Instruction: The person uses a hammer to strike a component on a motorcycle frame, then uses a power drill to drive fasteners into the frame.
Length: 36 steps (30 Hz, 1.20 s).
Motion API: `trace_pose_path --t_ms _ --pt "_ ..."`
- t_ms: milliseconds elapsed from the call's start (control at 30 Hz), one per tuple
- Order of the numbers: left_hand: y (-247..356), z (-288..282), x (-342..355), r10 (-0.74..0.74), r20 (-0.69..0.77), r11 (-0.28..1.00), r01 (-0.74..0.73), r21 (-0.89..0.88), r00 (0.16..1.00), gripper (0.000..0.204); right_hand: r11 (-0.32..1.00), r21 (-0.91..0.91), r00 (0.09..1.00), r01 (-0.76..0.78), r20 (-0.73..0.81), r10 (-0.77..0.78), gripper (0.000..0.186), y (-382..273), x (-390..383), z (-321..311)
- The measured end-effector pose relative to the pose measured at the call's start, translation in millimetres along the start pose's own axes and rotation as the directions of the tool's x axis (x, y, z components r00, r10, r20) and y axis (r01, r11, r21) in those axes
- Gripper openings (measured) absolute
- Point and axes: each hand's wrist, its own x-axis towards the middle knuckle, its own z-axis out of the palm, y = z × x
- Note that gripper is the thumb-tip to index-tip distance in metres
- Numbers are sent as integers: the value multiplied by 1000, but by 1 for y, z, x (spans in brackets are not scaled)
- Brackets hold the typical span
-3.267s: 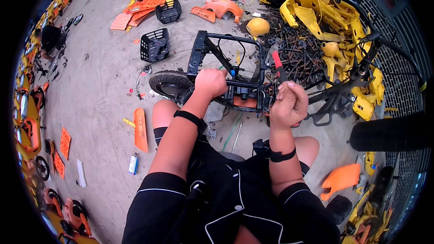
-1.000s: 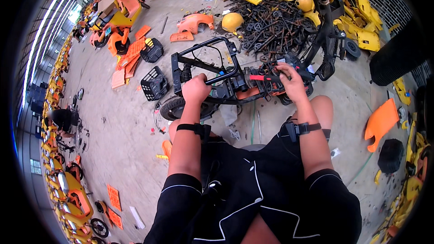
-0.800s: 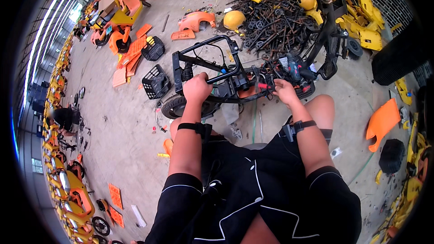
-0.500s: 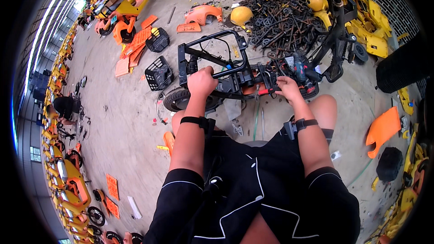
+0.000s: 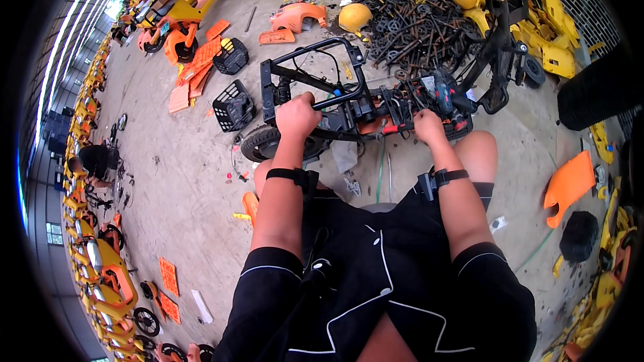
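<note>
"Black vehicle frame (image 5: 363,80): where is it?"
"On the concrete floor (image 5: 181,181), before the person's knees (image 5: 479,151); dark metal parts (image 5: 419,30) lie heaped beyond it."
"Hands?"
"Left hand (image 5: 298,118) is clenched round a frame bar (image 5: 329,102); right hand (image 5: 429,127) grasps a red-handled tool (image 5: 398,127) at the near side."

black frame (image 5: 332,101) 1 | red-handled tool (image 5: 398,127) 1 | power tool (image 5: 443,98) 1 | forearm straps (image 5: 286,173) 2 | baskets (image 5: 233,107) left of frame 2
</note>
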Motion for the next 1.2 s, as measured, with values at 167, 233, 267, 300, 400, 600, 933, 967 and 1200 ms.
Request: trace_pose_path --t_ms 167,233,267,300,400,600,933,967,1200 --pt "-4 2 -4 -4 -6 1000 4 -7 1000 21 953 -228 948 -201 199 247 42 -29 -29 -39" --pt "-3 2 -3 -1 -11 1000 1 -13 1000 21 946 -308 965 -105 197 171 40 -22 -31 -43" --pt "-4 2 -3 -2 -15 1000 2 -14 1000 21 936 -347 972 -54 198 130 40 -17 -31 -45" --pt "-3 2 -2 -2 -13 1000 2 -13 1000 21 922 -386 971 4 221 88 38 -7 -28 -44" --pt "-2 1 -2 -7 -12 1000 7 -25 1000 21 878 -473 944 77 317 88 39 7 -29 -43" --pt "-1 3 -2 -8 -20 1000 7 -17 1000 19 713 -661 869 233 471 153 34 1 -47 -9" --pt "0 3 -5 3 -37 1000 -3 -6 999 20 708 -661 844 247 505 177 44 -20 -56 15" --pt "2 2 -4 7 -34 1000 -7 -9 999 20 669 -685 835 287 522 177 44 -13 -53 16" --pt "-1 0 -4 -32 2 999 32 -8 999 23 632 -745 764 215 531 366 51 -16 -56 5"
